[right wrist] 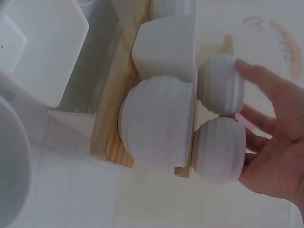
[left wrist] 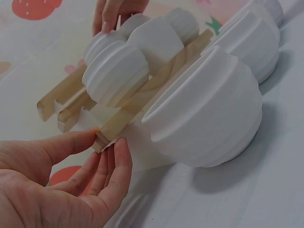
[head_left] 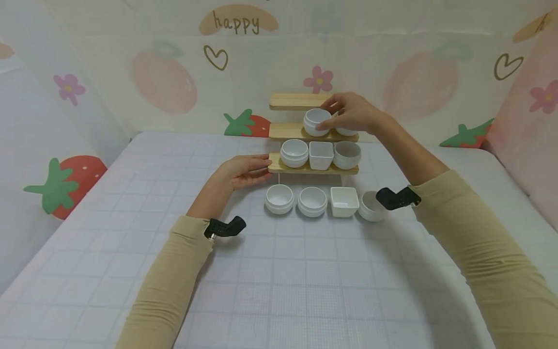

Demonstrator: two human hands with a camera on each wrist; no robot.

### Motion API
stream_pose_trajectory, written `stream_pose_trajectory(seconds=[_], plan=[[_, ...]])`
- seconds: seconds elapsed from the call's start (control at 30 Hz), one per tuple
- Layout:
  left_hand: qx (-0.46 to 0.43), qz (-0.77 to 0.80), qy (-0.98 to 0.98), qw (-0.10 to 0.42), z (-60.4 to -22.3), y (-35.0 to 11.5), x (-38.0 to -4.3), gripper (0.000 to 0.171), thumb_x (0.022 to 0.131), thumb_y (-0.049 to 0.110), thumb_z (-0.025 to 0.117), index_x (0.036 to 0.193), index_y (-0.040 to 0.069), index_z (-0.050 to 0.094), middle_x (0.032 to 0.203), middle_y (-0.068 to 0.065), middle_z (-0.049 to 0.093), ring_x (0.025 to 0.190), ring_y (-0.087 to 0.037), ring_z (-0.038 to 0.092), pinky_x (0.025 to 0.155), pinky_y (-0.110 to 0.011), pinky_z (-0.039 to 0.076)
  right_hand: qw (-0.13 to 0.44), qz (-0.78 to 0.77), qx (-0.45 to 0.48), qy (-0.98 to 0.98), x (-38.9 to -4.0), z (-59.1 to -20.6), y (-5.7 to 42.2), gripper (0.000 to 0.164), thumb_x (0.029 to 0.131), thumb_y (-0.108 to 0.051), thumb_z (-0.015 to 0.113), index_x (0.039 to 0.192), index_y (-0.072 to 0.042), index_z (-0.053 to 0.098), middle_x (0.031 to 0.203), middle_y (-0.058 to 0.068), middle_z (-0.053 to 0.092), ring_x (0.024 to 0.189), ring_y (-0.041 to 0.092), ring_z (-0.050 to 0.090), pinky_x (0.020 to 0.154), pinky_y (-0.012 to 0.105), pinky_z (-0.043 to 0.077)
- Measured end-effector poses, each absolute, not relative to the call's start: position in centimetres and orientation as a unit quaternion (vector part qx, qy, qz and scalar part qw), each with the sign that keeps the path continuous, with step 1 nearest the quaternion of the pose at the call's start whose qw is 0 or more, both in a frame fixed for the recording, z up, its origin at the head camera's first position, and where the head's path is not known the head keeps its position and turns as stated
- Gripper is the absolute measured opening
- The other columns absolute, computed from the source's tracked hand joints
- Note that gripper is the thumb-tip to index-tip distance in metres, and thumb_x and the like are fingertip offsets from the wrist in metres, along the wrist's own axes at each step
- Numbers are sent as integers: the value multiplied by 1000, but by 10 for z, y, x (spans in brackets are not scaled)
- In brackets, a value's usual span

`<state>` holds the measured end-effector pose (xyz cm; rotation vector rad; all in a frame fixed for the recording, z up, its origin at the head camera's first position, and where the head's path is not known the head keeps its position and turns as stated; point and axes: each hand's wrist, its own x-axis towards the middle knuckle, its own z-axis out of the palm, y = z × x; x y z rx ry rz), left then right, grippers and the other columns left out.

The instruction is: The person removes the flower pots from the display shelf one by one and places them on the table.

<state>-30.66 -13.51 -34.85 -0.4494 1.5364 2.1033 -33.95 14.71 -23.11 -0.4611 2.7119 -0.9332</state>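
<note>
A tiered wooden stand [head_left: 279, 130] with three shelves is at the back of the table. My left hand [head_left: 244, 170] pinches the left end of its lowest shelf [left wrist: 124, 116] between thumb and fingers. On the middle shelf, my right hand [head_left: 354, 112] grips a round white flowerpot [head_left: 317, 121] between thumb and fingers. Another round white pot [right wrist: 220, 149] stands beside it, close against my palm and partly hidden in the head view. The lowest shelf carries a round pot [head_left: 294, 153], a square pot [head_left: 320, 155] and a greyish round pot [head_left: 347, 155].
In front of the stand, a row of white pots sits on the table: two round ones [head_left: 279, 199] [head_left: 312, 201], a square one [head_left: 344, 201] and a round one [head_left: 370, 207] partly behind the right wrist's black camera mount [head_left: 396, 198]. Behind hangs a patterned cloth [head_left: 261, 68].
</note>
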Motion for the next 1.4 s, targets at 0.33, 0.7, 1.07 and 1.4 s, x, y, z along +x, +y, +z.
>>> stream_pose_trajectory(seconds=[0.33,0.7,1.07,1.4], plan=[[-162,774,560,246,-347,-136,-304,54,106,3,61,158,9,50,122,-9,60,100,-18,62,67,-23,63,115,-296,-151,936,-337,-232,139,73,97,-36,77,154,-3,46,156,25,48,142,39,46,122,53,41],[-160,775,559,247,-347,-137,-304,54,106,3,61,158,9,49,124,-10,60,100,-18,62,68,-23,63,110,-282,-149,941,-338,-234,136,76,94,-36,80,153,-4,45,157,25,46,144,40,45,123,54,40],[-157,775,561,244,-348,-137,-303,54,106,2,60,158,9,48,123,-9,59,100,-18,61,67,-22,63,97,-289,-148,941,-336,-234,136,74,94,-35,81,152,-3,47,153,25,50,139,40,47,120,53,43],[-154,774,563,245,-348,-137,-303,54,106,3,61,158,8,49,129,-11,59,101,-18,62,68,-23,64,86,-297,-150,939,-335,-233,138,71,94,-32,81,149,-2,48,150,26,52,138,40,49,119,55,45]])
